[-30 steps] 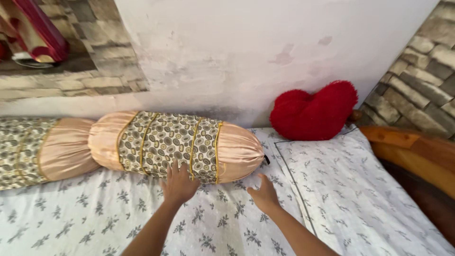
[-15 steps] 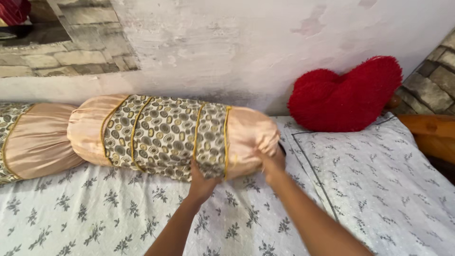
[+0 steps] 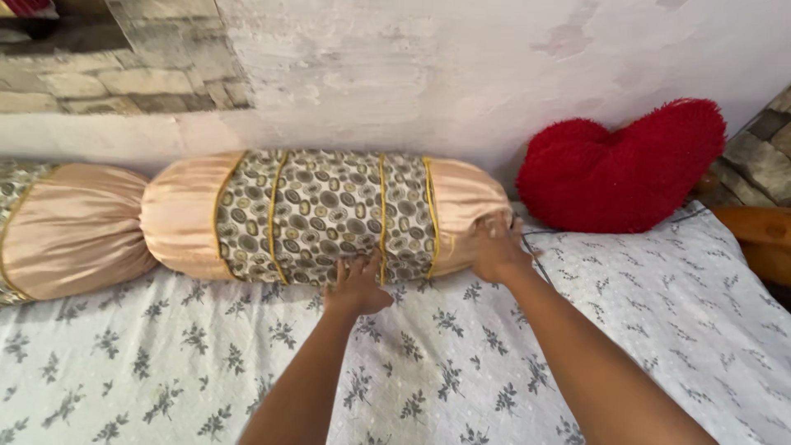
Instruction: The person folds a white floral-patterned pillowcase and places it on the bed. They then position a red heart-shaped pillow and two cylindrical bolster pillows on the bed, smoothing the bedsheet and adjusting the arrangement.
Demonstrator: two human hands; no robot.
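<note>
A long bolster pillow [image 3: 321,210] with peach satin ends and a circle-patterned middle lies along the wall on the bed. My left hand [image 3: 357,286] presses flat against the lower edge of its patterned part, fingers spread. My right hand [image 3: 497,248] rests on its right satin end, fingers curled against the fabric. Neither hand lifts the pillow off the bed.
A second matching bolster [image 3: 70,227] lies end to end at the left. A red fluffy heart cushion [image 3: 626,169] leans on the wall at the right. The bed sheet [image 3: 165,354] is white with grey flowers. A wooden bed frame [image 3: 762,235] shows at the far right.
Both hands have pushed forward with the bolster toward the wall, and the view has come closer. The right hand moved up from the sheet onto the pillow's right end.
</note>
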